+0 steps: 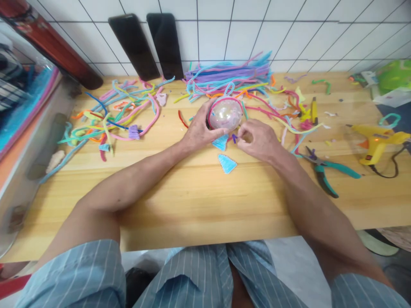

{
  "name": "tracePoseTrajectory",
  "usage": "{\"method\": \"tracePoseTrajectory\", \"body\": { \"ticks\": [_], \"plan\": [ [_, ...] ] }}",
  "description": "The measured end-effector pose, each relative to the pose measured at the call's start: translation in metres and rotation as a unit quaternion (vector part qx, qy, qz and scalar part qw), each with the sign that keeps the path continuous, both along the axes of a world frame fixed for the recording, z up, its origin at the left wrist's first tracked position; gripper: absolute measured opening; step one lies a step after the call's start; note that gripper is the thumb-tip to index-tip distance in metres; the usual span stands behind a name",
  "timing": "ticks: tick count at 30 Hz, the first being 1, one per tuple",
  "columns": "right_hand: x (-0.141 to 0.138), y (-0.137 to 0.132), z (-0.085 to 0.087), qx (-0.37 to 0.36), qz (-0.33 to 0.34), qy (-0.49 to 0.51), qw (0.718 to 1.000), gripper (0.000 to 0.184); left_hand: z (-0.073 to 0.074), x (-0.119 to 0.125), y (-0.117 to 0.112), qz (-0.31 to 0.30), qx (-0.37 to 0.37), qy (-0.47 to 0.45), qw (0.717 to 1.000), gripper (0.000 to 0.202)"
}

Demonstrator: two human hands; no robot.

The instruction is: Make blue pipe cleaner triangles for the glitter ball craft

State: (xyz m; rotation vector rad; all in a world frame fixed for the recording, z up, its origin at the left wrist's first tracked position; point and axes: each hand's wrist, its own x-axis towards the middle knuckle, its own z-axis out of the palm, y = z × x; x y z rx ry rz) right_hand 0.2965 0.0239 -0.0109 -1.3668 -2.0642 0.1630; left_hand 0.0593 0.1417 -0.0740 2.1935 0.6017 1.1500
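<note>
My left hand (199,129) is wrapped round a clear plastic ball (226,114) with a pink pipe-cleaner rim and a pale blue loop at its top. Small coloured bits show through the clear side. Beside the ball, my right hand (260,139) is closed in a pinch on a short purple pipe-cleaner piece (234,138). Just below the ball shows a ridged blue pipe-cleaner piece (220,143); whether it is attached I cannot tell. Nearer to me, a similar blue fan-shaped piece (227,163) lies flat on the wooden table (199,205).
A pipe-cleaner bundle (229,75) lies by the tiled wall, with loose ones (118,107) at left. On the right are teal-handled pliers (334,167), a yellow glue gun (374,139) and a yellow cutter (314,110). Two black phones (165,45) lean on the wall.
</note>
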Motion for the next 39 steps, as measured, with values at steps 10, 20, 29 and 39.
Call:
{"method": "tracePoseTrajectory", "body": {
  "ticks": [10,20,29,39],
  "plan": [
    [0.006,0.003,-0.010,0.023,-0.093,0.019,0.995,0.018,0.006,0.001,-0.006,0.018,-0.037,-0.005,0.999,0.110],
    [-0.007,0.001,-0.023,0.029,-0.106,0.054,0.992,0.052,0.011,0.003,-0.015,0.017,-0.068,-0.013,0.997,0.110],
    [-0.003,0.003,-0.021,0.077,-0.127,0.043,0.988,0.047,0.024,-0.021,-0.027,0.107,0.001,0.014,0.994,0.102],
    [-0.002,0.013,-0.019,0.151,-0.169,0.115,0.967,0.030,0.029,-0.026,-0.033,0.245,0.006,0.009,0.969,0.057]
  ]
}}
